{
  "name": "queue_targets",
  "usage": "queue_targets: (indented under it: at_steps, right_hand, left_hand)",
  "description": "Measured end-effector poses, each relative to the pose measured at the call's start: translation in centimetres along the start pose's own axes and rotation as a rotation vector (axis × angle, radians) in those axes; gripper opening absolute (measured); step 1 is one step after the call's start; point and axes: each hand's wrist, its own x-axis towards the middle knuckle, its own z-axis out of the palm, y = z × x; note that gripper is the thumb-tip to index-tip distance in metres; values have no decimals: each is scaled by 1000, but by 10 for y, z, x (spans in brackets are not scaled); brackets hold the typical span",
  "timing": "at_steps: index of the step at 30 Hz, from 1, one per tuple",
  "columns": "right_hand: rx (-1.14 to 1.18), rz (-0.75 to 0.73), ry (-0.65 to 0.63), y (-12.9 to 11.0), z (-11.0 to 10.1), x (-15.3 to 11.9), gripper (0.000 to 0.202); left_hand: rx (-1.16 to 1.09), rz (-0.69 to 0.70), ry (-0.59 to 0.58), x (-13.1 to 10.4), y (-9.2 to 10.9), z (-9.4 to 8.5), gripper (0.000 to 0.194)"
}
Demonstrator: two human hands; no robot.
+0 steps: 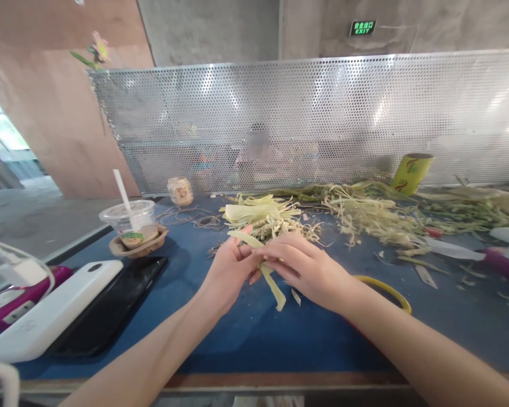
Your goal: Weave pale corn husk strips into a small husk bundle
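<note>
Both hands meet above the middle of the blue tabletop, pinching one pale green strip of husk or leaf. My left hand is closed on it, and the strip's upper end sticks out past the fingers. From the other side my right hand grips the same strip with bent fingers. The lower end hangs below the fingertips toward the table. Just beyond the hands lies a pile of pale husk leaves with stringy scraps. A small loose scrap rests by the right hand.
On the left are a lidded cup with straw, a white power bank, a black phone and a purple power strip. Shredded fibres, a yellow can and a yellow ring lie right. A perforated metal screen stands behind.
</note>
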Motion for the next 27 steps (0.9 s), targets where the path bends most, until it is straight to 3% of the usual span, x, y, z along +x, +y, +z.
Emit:
queue_targets:
  at_steps: [5, 8, 11, 13, 18, 27]
  right_hand:
    - [-67, 49, 95, -1, -3, 1, 30]
    - [-59, 285, 216, 3, -9, 2, 53]
    - [104, 454, 149, 7, -11, 3, 47]
    - [151, 429, 119, 6, -10, 4, 37]
    - [25, 311, 204, -2, -8, 6, 4]
    - [-202, 180, 145, -7, -6, 5, 9]
  left_hand:
    - [16, 14, -19, 0, 2, 0, 76]
    - [8, 33, 16, -1, 8, 0, 71]
    - [-36, 45, 79, 0, 13, -1, 70]
    - [-46, 50, 100, 0, 13, -2, 70]
    - [-10, 89, 30, -1, 11, -3, 69]
    - [52, 100, 47, -2, 9, 0, 82]
